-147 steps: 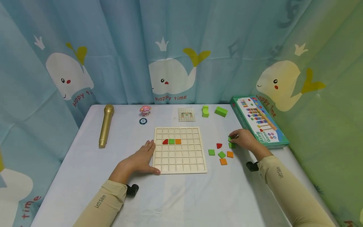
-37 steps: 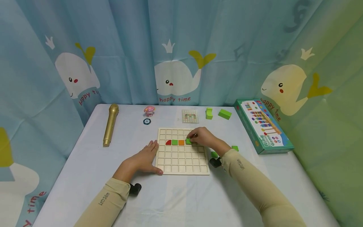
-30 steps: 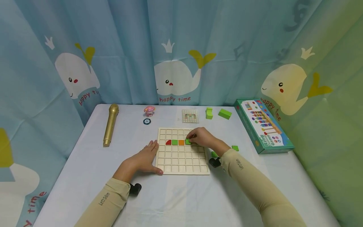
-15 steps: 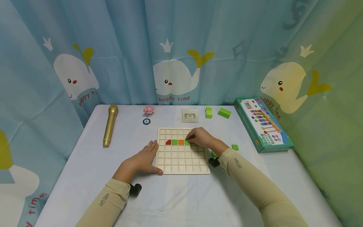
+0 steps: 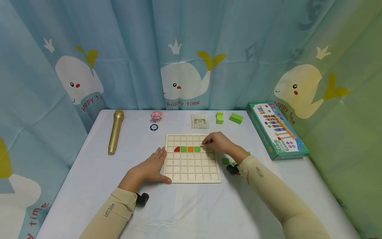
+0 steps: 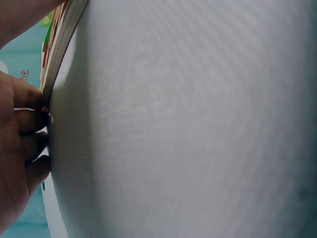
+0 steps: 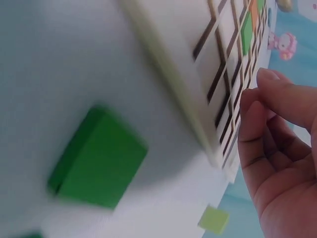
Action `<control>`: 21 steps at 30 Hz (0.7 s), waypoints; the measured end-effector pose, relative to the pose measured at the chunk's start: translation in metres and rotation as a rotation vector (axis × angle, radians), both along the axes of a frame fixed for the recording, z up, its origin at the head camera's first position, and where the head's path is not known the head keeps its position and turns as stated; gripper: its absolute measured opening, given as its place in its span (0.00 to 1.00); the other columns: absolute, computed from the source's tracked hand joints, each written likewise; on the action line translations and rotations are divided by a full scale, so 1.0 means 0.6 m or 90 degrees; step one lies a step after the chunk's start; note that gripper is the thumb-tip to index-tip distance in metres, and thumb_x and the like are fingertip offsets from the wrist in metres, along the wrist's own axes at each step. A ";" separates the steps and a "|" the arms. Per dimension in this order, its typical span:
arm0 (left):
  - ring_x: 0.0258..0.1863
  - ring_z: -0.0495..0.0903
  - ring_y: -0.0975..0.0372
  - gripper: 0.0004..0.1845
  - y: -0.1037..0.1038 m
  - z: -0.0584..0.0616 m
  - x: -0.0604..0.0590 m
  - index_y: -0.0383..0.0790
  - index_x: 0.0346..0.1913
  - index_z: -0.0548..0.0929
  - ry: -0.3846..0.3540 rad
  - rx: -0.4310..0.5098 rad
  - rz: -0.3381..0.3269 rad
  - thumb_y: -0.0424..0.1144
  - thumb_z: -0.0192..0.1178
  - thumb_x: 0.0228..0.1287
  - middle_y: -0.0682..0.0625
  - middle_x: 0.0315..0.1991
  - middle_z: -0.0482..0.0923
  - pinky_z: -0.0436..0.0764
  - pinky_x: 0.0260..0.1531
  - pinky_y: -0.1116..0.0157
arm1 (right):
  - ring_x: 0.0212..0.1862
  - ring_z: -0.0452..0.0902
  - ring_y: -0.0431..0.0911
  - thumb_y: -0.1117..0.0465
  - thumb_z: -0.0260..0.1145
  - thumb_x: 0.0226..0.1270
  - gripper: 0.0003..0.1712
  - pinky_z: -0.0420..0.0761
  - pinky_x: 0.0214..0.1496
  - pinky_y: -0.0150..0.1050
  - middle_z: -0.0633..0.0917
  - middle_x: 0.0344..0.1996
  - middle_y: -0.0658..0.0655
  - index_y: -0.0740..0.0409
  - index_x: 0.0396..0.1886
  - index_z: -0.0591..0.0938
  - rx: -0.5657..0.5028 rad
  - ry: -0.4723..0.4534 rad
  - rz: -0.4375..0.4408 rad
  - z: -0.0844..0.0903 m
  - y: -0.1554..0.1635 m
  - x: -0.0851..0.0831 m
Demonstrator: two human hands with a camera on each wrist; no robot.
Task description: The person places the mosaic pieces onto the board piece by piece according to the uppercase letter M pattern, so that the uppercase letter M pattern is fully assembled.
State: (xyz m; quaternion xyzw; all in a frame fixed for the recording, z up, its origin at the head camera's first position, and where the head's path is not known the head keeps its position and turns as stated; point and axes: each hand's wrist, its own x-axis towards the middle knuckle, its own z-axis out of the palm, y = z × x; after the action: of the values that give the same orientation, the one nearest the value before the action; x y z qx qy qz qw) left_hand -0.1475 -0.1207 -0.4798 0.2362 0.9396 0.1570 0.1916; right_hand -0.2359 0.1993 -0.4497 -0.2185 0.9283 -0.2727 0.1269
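Observation:
A pale wooden grid board (image 5: 191, 172) lies in the middle of the white table. Its second row holds a red quarter-round tile (image 5: 177, 149), a green tile (image 5: 183, 149), an orange tile (image 5: 190, 149) and a second green tile (image 5: 197, 149). My right hand (image 5: 206, 143) hovers just right of that last green tile, fingers loosely curled and empty. In the right wrist view its fingers (image 7: 277, 139) hold nothing beside the board's edge (image 7: 173, 84). My left hand (image 5: 155, 166) lies flat on the table against the board's left edge, as the left wrist view shows with its fingers (image 6: 22, 139).
A gold microphone (image 5: 114, 131) lies at the left. A pink toy (image 5: 156, 116), a round disc (image 5: 154, 127), a pattern card (image 5: 199, 121) and two green blocks (image 5: 220, 118) (image 5: 236, 118) stand at the back. A game box (image 5: 276, 129) lies at the right. A loose green tile (image 5: 225, 161) sits right of the board.
My right hand carried a green tile from the table's right side to the board, set it next to the orange tile, let go and drew slightly right. The left hand stayed put.

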 end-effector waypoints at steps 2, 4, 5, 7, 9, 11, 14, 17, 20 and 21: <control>0.79 0.38 0.46 0.69 -0.001 -0.001 -0.001 0.25 0.78 0.47 -0.002 0.002 0.000 0.66 0.74 0.48 0.34 0.80 0.40 0.49 0.76 0.51 | 0.47 0.81 0.49 0.64 0.71 0.67 0.06 0.81 0.50 0.45 0.87 0.44 0.54 0.57 0.42 0.91 0.001 -0.004 -0.005 0.001 0.012 0.000; 0.79 0.38 0.46 0.69 -0.001 -0.004 -0.002 0.25 0.78 0.47 -0.003 0.003 0.000 0.67 0.74 0.48 0.35 0.80 0.39 0.49 0.76 0.51 | 0.47 0.81 0.49 0.64 0.71 0.67 0.07 0.82 0.48 0.44 0.87 0.44 0.54 0.57 0.42 0.91 0.004 -0.007 -0.009 0.002 0.024 0.002; 0.79 0.38 0.46 0.70 -0.002 -0.005 -0.002 0.25 0.78 0.47 -0.003 0.004 0.001 0.67 0.74 0.48 0.35 0.80 0.39 0.49 0.76 0.51 | 0.46 0.80 0.48 0.64 0.71 0.67 0.07 0.81 0.47 0.44 0.87 0.44 0.54 0.57 0.42 0.91 0.005 -0.010 -0.011 0.004 0.029 0.003; 0.79 0.37 0.46 0.70 -0.002 -0.007 -0.003 0.26 0.78 0.47 -0.005 0.002 0.000 0.67 0.74 0.48 0.35 0.80 0.39 0.49 0.76 0.51 | 0.46 0.80 0.48 0.64 0.71 0.67 0.07 0.81 0.46 0.44 0.87 0.44 0.55 0.57 0.43 0.90 0.010 -0.010 -0.014 0.006 0.040 0.007; 0.79 0.37 0.46 0.70 -0.002 -0.009 -0.004 0.26 0.78 0.46 -0.003 -0.002 -0.002 0.67 0.73 0.48 0.35 0.80 0.39 0.49 0.76 0.51 | 0.46 0.80 0.48 0.63 0.72 0.66 0.07 0.81 0.46 0.44 0.87 0.45 0.54 0.56 0.43 0.90 0.018 -0.014 -0.027 0.008 0.049 0.009; 0.79 0.37 0.46 0.70 -0.002 -0.009 -0.004 0.26 0.78 0.46 -0.004 -0.005 -0.002 0.67 0.73 0.48 0.35 0.80 0.39 0.49 0.76 0.51 | 0.46 0.80 0.48 0.63 0.71 0.67 0.08 0.81 0.47 0.45 0.87 0.45 0.54 0.56 0.44 0.90 0.028 -0.015 -0.033 0.009 0.059 0.012; 0.80 0.37 0.47 0.70 -0.001 -0.008 -0.004 0.27 0.78 0.46 -0.006 -0.011 -0.002 0.68 0.73 0.48 0.36 0.80 0.39 0.48 0.76 0.51 | 0.46 0.80 0.47 0.63 0.71 0.67 0.08 0.81 0.48 0.45 0.88 0.45 0.54 0.56 0.44 0.90 0.045 -0.016 -0.044 0.012 0.073 0.015; 0.80 0.37 0.46 0.70 -0.001 -0.008 -0.004 0.26 0.78 0.46 -0.006 -0.010 -0.004 0.68 0.73 0.48 0.36 0.80 0.38 0.48 0.76 0.51 | 0.44 0.80 0.47 0.63 0.70 0.68 0.08 0.82 0.45 0.43 0.87 0.45 0.55 0.57 0.45 0.90 0.055 -0.017 -0.045 0.015 0.088 0.019; 0.79 0.37 0.45 0.70 -0.002 -0.007 -0.003 0.25 0.78 0.47 -0.004 0.003 -0.003 0.67 0.74 0.48 0.35 0.80 0.39 0.48 0.76 0.50 | 0.42 0.79 0.47 0.64 0.70 0.68 0.09 0.82 0.42 0.41 0.87 0.45 0.56 0.58 0.45 0.90 0.053 -0.031 -0.056 0.017 0.103 0.024; 0.79 0.37 0.45 0.70 -0.002 -0.007 -0.003 0.25 0.78 0.47 -0.004 0.006 -0.003 0.66 0.74 0.48 0.34 0.80 0.39 0.48 0.76 0.50 | 0.42 0.79 0.47 0.64 0.70 0.68 0.09 0.82 0.41 0.41 0.87 0.46 0.56 0.59 0.46 0.89 0.050 -0.035 -0.059 0.018 0.108 0.025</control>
State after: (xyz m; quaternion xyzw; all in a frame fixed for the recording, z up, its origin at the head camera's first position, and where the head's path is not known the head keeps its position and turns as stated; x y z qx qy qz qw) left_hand -0.1495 -0.1220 -0.4841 0.2392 0.9377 0.1618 0.1934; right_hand -0.2209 0.2641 -0.4389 -0.1622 0.9437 -0.2474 0.1480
